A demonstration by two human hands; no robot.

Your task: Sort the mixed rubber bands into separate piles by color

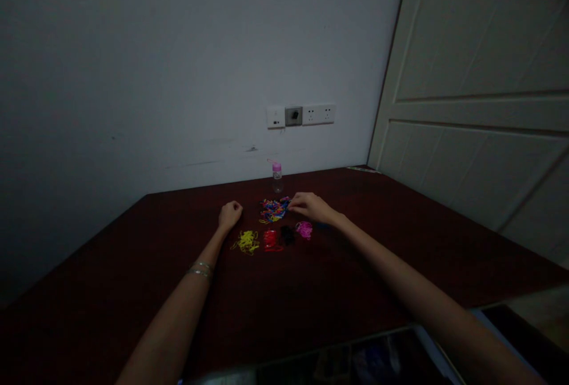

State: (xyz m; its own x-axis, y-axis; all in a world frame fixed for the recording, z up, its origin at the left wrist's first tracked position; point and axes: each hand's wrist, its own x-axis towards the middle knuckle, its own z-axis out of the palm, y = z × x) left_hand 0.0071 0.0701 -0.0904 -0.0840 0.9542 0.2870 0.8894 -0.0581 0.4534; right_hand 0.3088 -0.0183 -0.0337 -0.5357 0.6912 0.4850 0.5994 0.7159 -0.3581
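My right hand (309, 205) reaches the right edge of a mixed pile of small coloured rubber bands (273, 210). Its fingertips are pinched together at the bands there, too small to tell exactly which one they grip. My left hand (230, 215) rests on the table, curled closed, left of the mixed pile; I see nothing in it. Nearer to me lie single-colour groups: yellow rubber bands (246, 242), red rubber bands (271, 240), black rubber bands (287, 235) and pink rubber bands (304, 229). A bit of blue (323, 226) shows beside my right forearm, partly hidden.
A clear bottle with a pink cap (277, 178) stands behind the mixed pile on the dark red table (275, 296). Wall sockets (317, 114) sit above it. A pale panelled door (471, 106) is at the right. An open drawer (351, 361) with dim contents lies below the front edge.
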